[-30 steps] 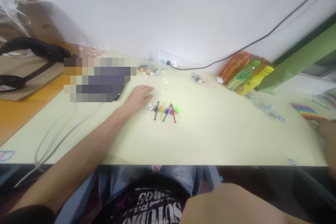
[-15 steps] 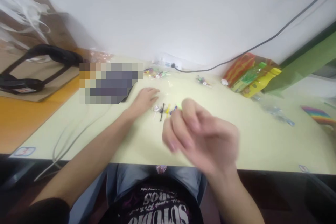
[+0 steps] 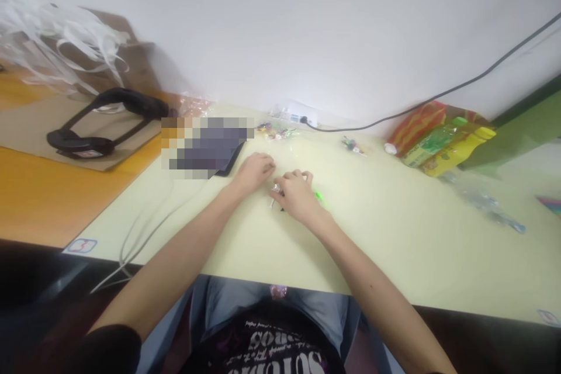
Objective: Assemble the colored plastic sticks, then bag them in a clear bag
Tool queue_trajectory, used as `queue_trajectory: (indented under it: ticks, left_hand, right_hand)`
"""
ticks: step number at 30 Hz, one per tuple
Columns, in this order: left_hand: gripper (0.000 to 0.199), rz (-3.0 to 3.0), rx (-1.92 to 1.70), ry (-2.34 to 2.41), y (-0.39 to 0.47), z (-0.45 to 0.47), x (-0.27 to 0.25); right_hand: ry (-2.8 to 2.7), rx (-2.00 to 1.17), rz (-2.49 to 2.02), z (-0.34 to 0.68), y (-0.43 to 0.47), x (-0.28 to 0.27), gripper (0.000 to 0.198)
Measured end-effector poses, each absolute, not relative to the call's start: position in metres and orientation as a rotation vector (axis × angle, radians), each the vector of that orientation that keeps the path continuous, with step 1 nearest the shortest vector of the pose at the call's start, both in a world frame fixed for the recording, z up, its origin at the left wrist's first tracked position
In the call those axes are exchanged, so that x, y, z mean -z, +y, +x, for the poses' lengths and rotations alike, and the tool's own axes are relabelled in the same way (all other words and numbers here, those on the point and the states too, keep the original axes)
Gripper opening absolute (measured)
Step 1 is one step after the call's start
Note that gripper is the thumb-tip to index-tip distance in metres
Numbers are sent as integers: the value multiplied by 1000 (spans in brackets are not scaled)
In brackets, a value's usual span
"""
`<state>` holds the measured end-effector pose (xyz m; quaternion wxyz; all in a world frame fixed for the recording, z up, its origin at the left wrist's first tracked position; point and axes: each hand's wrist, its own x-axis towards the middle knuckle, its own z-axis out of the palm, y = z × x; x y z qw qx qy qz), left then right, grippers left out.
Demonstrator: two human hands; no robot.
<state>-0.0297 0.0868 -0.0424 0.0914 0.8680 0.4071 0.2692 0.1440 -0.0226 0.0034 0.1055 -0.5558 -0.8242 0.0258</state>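
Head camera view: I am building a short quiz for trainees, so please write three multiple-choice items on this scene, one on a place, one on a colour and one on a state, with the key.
1. Where does the black headset lie?
A. on the brown cardboard at far left
B. beside the bottles at right
C. on the person's lap

2. What colour is the small plastic piece showing just right of the right hand?
A. orange
B. bright green
C. white

3. How does the left hand stand?
A. raised in the air
B. resting on the pale table, next to the right hand
C. gripping a bottle

Key: 1 A, the headset sits on the cardboard left of the table. 2 B, a green tip shows beside the hand. 3 B, both hands lie close together on the tabletop over the small pieces.
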Motion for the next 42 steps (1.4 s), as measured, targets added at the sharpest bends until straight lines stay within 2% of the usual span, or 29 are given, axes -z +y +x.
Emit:
queue_trajectory:
  ticks: [5, 13, 17, 21, 28, 32, 39, 42]
  left_hand:
    - [20, 2571, -803, 1215, 81, -27, 36]
    - [8, 2531, -756, 1103, 65, -12, 30]
    - [27, 2566, -735, 1119, 62, -8, 30]
    - [20, 2671, -660, 1201, 60, -7, 29]
    - [50, 2782, -485, 1120, 55, -7, 32]
    - [57, 2767, -437, 1106, 57, -6, 35]
    - [45, 2763, -449, 1128, 53, -5, 29]
    - [41, 2738, -512, 1128, 51, -6, 26]
  right_hand:
    - [-2469, 28, -1564, 150, -27, 11, 16]
    - [-2508, 148, -1393, 192, -38, 28, 25]
    - [-2442, 81, -1369, 206, -40, 28, 22]
    - [-2361, 31, -1296, 207, -43, 22, 20]
    - [-1968, -94, -1214, 198, -49, 14, 21]
    - [-1666, -258, -1197, 200, -47, 12, 23]
    - [-1198, -917, -1099, 201, -38, 6, 43]
    - [-1151, -1089, -1032, 205, -31, 0, 43]
